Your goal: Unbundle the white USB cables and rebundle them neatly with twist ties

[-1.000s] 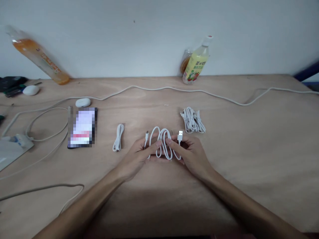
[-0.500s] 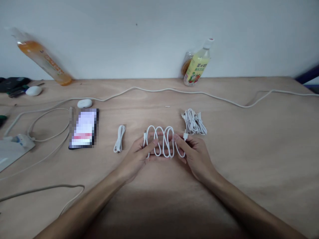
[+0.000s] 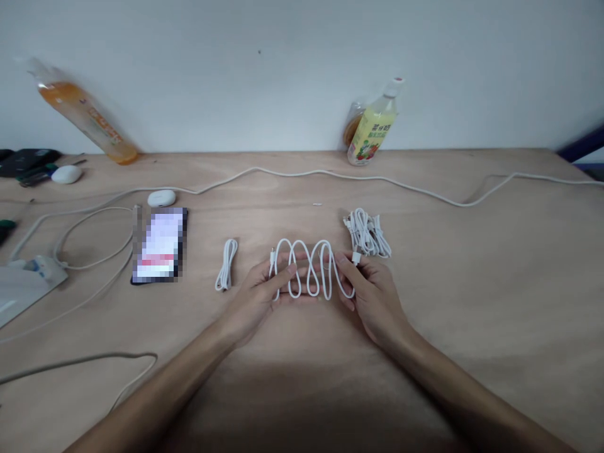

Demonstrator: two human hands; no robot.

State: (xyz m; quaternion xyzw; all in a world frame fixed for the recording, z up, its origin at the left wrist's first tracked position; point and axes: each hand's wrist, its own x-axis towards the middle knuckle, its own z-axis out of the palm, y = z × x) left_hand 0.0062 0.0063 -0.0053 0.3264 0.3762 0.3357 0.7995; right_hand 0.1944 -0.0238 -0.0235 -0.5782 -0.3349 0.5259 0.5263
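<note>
Between my hands a white USB cable (image 3: 309, 277) is spread in several loose upright loops. My left hand (image 3: 259, 286) grips its left end, thumb on top, with a small plug by the forefinger. At the other end, my right hand (image 3: 368, 283) pinches the cable, and the larger USB plug sticks up beside the thumb. Fingers of both hands lie behind the loops, partly hidden. A folded white cable (image 3: 227, 264) rests on the table left of my left hand. Just beyond my right hand lies a bundle of white cables (image 3: 368, 233).
A phone (image 3: 160, 245) and a white earbud case (image 3: 161, 198) lie at left. A long white cord (image 3: 321, 173) crosses the wooden table (image 3: 472, 283). An orange drink bottle (image 3: 89, 119) and a yellow-labelled bottle (image 3: 375, 129) stand by the wall.
My right hand has shifted slightly right and my left slightly left. The cable's loops are spread a little wider, and both hands still hold it.
</note>
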